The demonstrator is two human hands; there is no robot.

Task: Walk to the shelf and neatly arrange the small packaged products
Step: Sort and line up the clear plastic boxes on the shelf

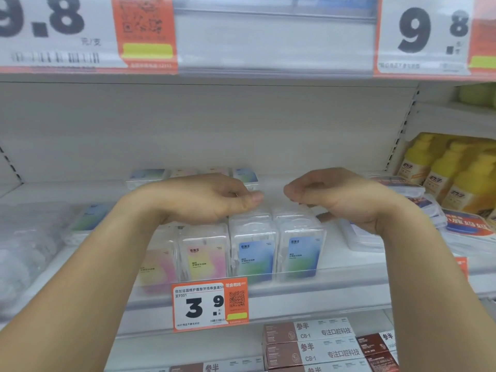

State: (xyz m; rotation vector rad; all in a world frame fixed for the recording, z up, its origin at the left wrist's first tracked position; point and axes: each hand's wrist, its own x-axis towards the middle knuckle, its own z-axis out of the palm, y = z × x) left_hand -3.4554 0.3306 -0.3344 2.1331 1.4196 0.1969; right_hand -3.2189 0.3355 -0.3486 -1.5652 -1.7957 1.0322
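Several clear plastic floss-pick boxes stand in rows at the front of the white shelf. Two have pink-yellow labels and two have blue-green labels. My left hand rests over the tops of the left rows, fingers curled down behind them. My right hand hovers over the right blue-label row, fingers bent, thumb low beside the boxes. Neither hand plainly grips a box. More of the same boxes lie flat at the back of the shelf.
Yellow bottles stand at the right, with flat packets stacked beside them. Clear bagged goods fill the left. A 3.9 price tag hangs on the shelf edge. Brown-and-white toothpaste cartons sit below.
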